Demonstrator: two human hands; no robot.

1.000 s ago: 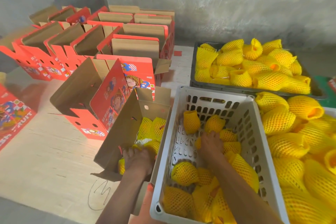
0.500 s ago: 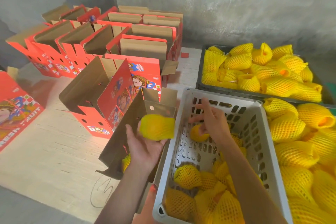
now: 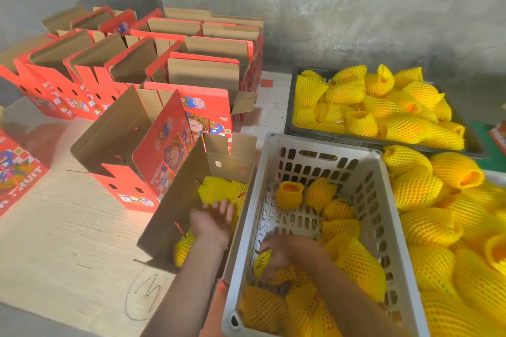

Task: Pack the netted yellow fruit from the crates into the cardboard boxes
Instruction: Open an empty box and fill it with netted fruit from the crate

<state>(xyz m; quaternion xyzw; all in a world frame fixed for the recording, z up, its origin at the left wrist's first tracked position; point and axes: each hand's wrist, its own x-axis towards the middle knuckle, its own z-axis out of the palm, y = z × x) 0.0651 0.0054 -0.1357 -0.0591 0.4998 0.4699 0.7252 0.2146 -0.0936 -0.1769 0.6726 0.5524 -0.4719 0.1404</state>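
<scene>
1. Two hands in view. My left hand (image 3: 216, 220) is inside the open cardboard box (image 3: 175, 210) just left of the white crate (image 3: 383, 200); palm up, fingers spread apart, holding nothing.
2. One netted fruit (image 3: 217, 189) lies in the box just beyond my left fingertips, touching or nearly so. Long axis runs roughly left–right; which end points where, I cannot tell through the blur.
3. My right hand (image 3: 276, 254) is low in the near part of the white crate, fingers curled round a netted fruit there (image 3: 261, 264). This fruit's long axis tilts from near-left to far-right.
4. Against half a second ago: my left hand then held a fruit raised above the box edge; that fruit now lies in the box and the hand is empty. My right hand was up at the far wall of the crate; it has come down to the near heap.
5. Also present: dark crate (image 3: 290, 123) of netted fruit at far right; red empty boxes (image 3: 117, 96) at far left.
</scene>
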